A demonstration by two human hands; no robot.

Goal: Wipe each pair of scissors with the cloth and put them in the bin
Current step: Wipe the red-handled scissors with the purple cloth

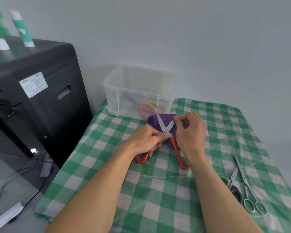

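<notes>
The red scissors (165, 131) lie wide open near the middle of the table (107, 165), which is covered with a green and white checked sheet. Their blades point away from the person and spread over a purple cloth (160, 121) bunched just in front of the bin (111, 91). The left hand (146, 140) grips the scissors at the pivot, thumb pressed on top beside the screw and fingers curled underneath, with the left red handle loop sticking out below the palm. The right hand (190, 132) is curled and pinches the tip of the right-hand blade between thumb and forefinger, right where the blade meets the cloth; I cannot tell whether cloth is caught between the fingers. The right red handle runs under that wrist and rests on the table. The bin is clear plastic and stands at the far edge of the table against the wall; through its side the handles of yellow and red scissors (148, 107) show on its floor. Toward the right near edge of the table lie silver scissors (244, 182), closed, with black-handled scissors (232, 179) just beside them. A black cabinet (40, 98) stands left of the table with a green and white bottle (23, 29) on top.
</notes>
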